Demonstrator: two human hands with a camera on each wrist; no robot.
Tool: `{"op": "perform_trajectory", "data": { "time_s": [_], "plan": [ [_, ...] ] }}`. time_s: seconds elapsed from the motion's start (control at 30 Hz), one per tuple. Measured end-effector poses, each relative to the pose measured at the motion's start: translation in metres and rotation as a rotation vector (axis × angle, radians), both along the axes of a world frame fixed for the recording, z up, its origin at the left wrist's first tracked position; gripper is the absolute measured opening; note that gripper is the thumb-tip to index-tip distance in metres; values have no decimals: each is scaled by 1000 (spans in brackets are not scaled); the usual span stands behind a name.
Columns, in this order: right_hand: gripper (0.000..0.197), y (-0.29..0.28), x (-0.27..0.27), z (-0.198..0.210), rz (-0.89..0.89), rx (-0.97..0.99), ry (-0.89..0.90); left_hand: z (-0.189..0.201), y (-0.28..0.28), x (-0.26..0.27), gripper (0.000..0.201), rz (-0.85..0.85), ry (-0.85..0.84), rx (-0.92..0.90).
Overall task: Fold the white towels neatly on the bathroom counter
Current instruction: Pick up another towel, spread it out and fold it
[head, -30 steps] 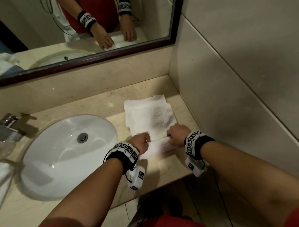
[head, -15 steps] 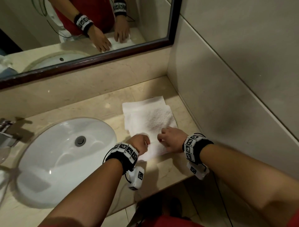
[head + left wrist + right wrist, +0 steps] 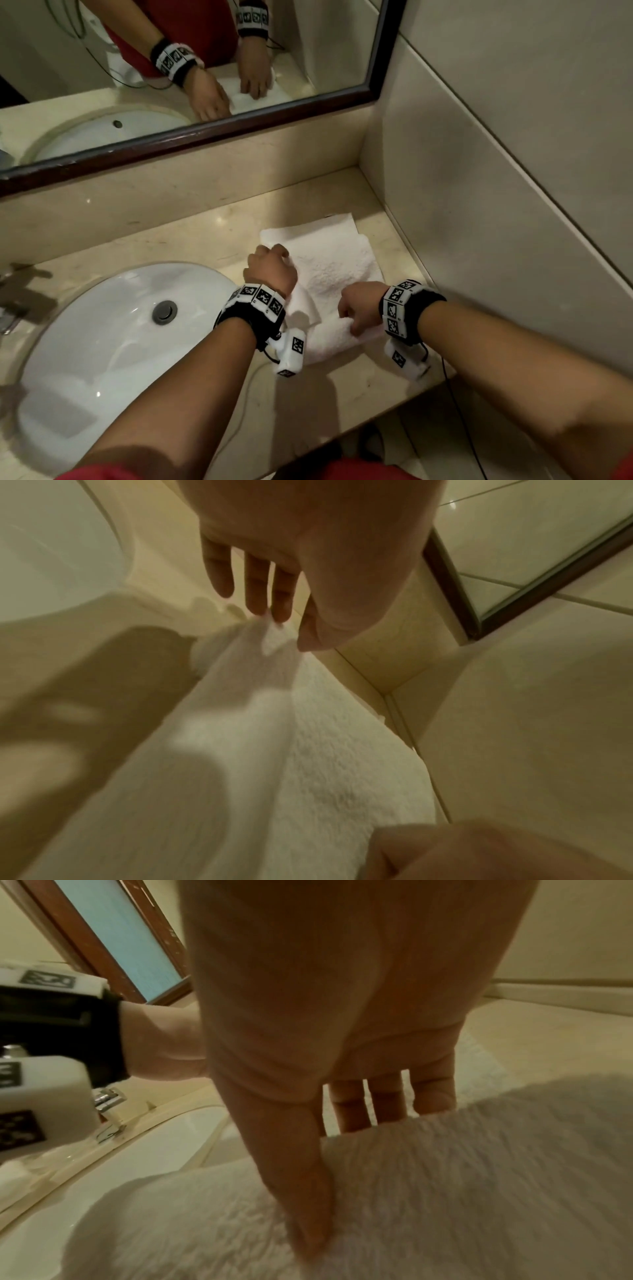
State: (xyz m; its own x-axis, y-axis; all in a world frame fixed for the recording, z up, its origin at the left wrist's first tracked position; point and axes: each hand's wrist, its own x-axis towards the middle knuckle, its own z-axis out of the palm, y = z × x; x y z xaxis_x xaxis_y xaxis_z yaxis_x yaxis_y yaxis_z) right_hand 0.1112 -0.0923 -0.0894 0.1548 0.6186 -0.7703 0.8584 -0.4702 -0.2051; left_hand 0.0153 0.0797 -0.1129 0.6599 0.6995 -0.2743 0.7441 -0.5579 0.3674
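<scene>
A white towel [image 3: 334, 263] lies partly folded on the beige counter [image 3: 212, 246], right of the sink and near the side wall. My left hand [image 3: 274, 262] pinches the towel's left edge [image 3: 274, 639] between fingertips and thumb and holds it lifted toward the back. My right hand [image 3: 359, 308] grips the thick near fold [image 3: 394, 1191], thumb on the near side and fingers over the far side. The towel's near end bulges up in a roll between my wrists.
An oval white sink [image 3: 113, 346] takes up the counter's left part, with a chrome tap [image 3: 13, 301] at the far left. A dark-framed mirror [image 3: 191, 137] runs along the back. The tiled wall [image 3: 496, 171] stands close on the right. The counter's front edge is near my wrists.
My left hand has moved from the near fold up along the towel's left side, lifting its edge. My right hand has curled and gripped the near fold, which now stands higher.
</scene>
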Motion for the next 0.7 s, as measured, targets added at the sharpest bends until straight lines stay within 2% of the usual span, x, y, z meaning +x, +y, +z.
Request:
{"op": "perform_trajectory", "data": {
  "time_s": [0.07, 0.23, 0.3, 0.5, 0.7],
  "plan": [
    [42, 6, 3, -1, -21, -37, 30, -1, 10, 5, 30, 54, 36, 1],
    [48, 12, 7, -8, -85, -71, 60, -12, 36, 16, 35, 116, 106, -136],
    [50, 16, 10, -10, -81, -94, 82, -18, 43, 23, 34, 125, 85, -184],
    [54, 25, 16, -9, -49, -137, 120, -28, 57, 34, 40, 103, -33, -396],
    [54, 31, 17, -12, -41, -166, 109, -11, 77, 40, 38, 154, -314, -272]
  ]
}}
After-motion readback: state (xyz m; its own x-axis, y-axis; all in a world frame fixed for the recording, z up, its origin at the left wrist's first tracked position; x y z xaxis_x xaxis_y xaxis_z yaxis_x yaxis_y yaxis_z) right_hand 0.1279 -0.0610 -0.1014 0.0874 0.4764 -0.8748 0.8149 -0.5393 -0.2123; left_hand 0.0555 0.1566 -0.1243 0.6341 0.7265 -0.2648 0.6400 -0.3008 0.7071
